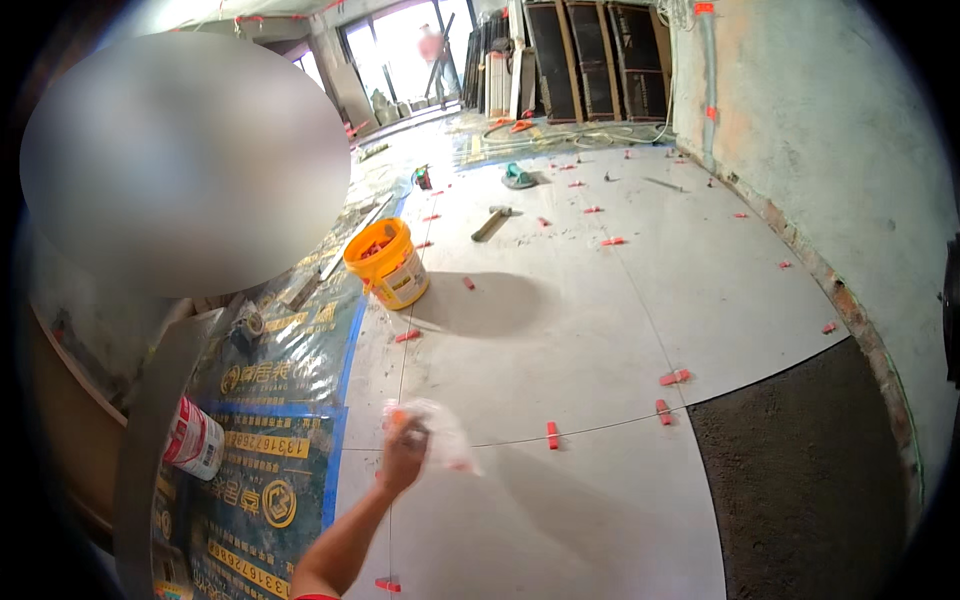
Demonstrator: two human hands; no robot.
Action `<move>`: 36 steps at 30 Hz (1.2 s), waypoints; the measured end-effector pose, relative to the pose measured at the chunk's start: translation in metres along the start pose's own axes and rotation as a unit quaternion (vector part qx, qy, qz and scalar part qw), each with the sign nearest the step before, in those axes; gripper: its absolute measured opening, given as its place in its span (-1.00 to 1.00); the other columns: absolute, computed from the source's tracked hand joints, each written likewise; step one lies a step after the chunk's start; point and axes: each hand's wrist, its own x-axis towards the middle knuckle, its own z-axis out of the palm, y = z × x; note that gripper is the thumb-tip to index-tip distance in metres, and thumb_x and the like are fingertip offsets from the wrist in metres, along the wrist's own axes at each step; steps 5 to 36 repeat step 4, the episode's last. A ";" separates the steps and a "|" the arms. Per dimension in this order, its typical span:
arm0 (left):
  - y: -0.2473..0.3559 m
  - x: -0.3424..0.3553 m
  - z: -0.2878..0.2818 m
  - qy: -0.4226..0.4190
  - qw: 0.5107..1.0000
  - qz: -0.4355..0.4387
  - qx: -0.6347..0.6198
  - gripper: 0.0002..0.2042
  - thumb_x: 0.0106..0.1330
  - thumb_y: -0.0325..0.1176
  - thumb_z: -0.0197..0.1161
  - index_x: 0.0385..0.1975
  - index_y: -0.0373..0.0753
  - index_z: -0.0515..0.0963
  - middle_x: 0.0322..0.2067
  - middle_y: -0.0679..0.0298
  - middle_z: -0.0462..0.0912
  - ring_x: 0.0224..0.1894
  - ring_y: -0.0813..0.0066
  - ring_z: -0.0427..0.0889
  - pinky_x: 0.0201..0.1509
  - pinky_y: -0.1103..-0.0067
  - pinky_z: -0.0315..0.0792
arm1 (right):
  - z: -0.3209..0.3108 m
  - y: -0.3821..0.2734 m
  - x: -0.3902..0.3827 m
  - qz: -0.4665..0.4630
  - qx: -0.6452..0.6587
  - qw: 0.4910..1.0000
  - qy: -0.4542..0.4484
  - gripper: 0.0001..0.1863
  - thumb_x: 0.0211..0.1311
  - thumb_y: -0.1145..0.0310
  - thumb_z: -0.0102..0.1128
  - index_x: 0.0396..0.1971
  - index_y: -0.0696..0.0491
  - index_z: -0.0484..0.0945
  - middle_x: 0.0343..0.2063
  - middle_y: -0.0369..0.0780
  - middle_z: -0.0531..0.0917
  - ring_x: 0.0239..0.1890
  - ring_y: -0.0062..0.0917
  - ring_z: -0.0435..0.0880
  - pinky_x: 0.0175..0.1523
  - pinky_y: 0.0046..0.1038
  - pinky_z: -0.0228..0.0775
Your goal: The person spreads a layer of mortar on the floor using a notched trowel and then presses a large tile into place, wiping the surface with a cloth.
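My left hand (405,447) is closed around the gathered top of a clear plastic bag (449,433). Something orange-red shows through the bag, too blurred to name. The bag hangs over the joint between large pale floor tiles (590,320). Red tile-levelling wedges sit along these joints; one wedge (552,435) lies to the right of the bag and another wedge (388,585) is near my forearm. Beyond the hand, a yellow-orange bucket (386,265) stands on the tiles with red wedges inside. My right hand is outside the picture.
Dark mortar (800,470) lies at the right, below the wall. Farther off on the tiles are a mallet (490,223) and a green suction cup (518,177). Printed protective sheeting (290,390) and a white-and-red bucket (195,440) are at the left. A person (432,50) stands by the far window.
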 end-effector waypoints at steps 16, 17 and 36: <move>0.059 -0.024 0.088 -0.050 0.994 0.088 0.035 -0.69 0.25 -0.59 0.24 -0.01 -0.24 0.63 -0.15 0.07 0.72 -0.15 0.28 0.71 0.01 0.41 0.53 | 0.020 -0.024 0.026 -0.039 0.018 0.999 -0.024 -0.56 0.27 0.21 0.32 0.09 0.09 0.63 -0.06 0.06 0.72 0.03 -0.16 0.70 0.12 -0.26 0.51; 0.059 -0.024 0.088 -0.050 0.994 0.088 0.035 -0.69 0.25 -0.59 0.24 -0.01 -0.24 0.63 -0.15 0.07 0.72 -0.15 0.28 0.71 0.01 0.41 0.53 | 0.020 -0.024 0.026 -0.039 0.018 0.999 -0.024 -0.56 0.27 0.21 0.32 0.09 0.09 0.63 -0.06 0.06 0.72 0.03 -0.16 0.70 0.12 -0.26 0.51; 0.059 -0.024 0.088 -0.050 0.994 0.088 0.035 -0.69 0.25 -0.59 0.24 -0.01 -0.24 0.63 -0.15 0.07 0.72 -0.15 0.28 0.71 0.01 0.41 0.53 | 0.020 -0.024 0.026 -0.039 0.018 0.999 -0.024 -0.56 0.27 0.21 0.32 0.09 0.09 0.63 -0.06 0.06 0.72 0.03 -0.16 0.70 0.12 -0.26 0.51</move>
